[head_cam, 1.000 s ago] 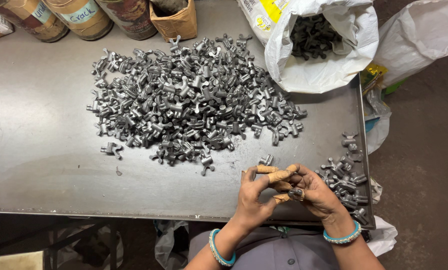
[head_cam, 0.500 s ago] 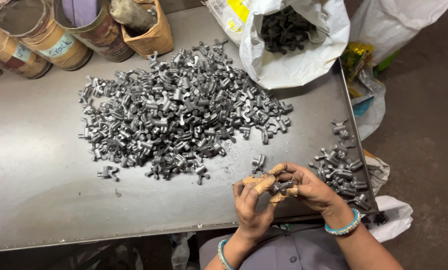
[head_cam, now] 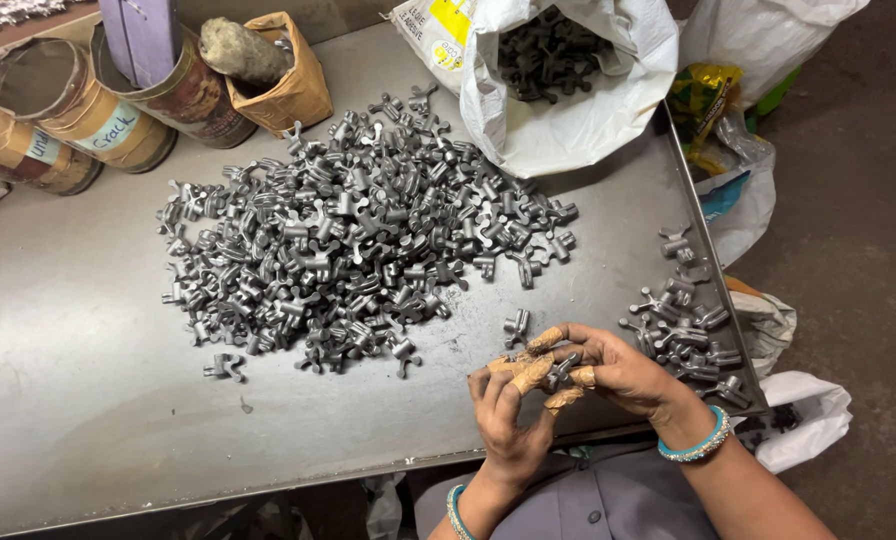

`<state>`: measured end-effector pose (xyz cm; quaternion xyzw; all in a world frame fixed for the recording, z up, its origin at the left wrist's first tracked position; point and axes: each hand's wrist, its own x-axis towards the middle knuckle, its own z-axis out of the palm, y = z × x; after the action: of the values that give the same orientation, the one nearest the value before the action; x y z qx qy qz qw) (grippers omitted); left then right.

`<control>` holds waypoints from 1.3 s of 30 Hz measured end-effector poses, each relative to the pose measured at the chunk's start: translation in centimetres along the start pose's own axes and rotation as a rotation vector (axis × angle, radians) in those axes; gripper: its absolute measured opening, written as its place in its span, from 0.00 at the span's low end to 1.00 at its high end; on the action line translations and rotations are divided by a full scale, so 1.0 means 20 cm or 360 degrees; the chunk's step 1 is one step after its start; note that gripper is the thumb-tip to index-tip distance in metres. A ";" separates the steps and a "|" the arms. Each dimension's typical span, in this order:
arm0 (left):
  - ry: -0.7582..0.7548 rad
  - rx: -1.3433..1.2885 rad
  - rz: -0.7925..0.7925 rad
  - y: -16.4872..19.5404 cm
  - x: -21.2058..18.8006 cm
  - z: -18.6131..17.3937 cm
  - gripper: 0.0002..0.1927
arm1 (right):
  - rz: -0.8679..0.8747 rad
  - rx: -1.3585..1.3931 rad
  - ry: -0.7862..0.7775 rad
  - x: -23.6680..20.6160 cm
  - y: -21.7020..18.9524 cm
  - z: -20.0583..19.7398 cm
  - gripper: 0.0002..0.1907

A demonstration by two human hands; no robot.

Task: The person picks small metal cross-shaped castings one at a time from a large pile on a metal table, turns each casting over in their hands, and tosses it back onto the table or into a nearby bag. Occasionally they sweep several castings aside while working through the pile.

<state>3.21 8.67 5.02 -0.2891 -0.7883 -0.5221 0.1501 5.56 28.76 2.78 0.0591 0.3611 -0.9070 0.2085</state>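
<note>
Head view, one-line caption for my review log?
Both hands, left hand and right hand, hold a small metal part beside the pile.

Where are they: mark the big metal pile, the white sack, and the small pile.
big metal pile (head_cam: pixel 353 250), head view, middle of heap
white sack (head_cam: pixel 568 120), head view, front wall
small pile (head_cam: pixel 683 330), head view, centre

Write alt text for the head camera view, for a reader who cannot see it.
Both hands, left hand and right hand, hold a small grey metal part above the near edge of a metal table. A large pile of like parts lies mid-table, a smaller pile to the right, an open white sack behind.
</note>
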 end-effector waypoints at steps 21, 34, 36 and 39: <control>-0.0004 -0.0023 -0.0025 -0.01 0.03 -0.03 0.22 | -0.0071 -0.0233 0.0169 0.01 0.07 -0.08 0.22; 0.0028 0.0088 0.0199 -0.03 0.02 -0.02 0.22 | -0.0307 0.0432 0.0132 0.04 0.23 -0.06 0.25; 0.0024 0.0076 0.0185 -0.03 0.03 -0.03 0.22 | -0.0322 0.0443 0.0067 0.04 0.23 -0.05 0.24; 0.0018 0.0077 0.0149 -0.01 0.05 -0.04 0.22 | -0.0307 0.0425 0.0103 0.04 0.23 -0.05 0.24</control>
<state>2.20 8.27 5.71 -0.3188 -0.7854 -0.4970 0.1858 6.67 26.07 -1.05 0.0804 0.2480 -0.9603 0.0990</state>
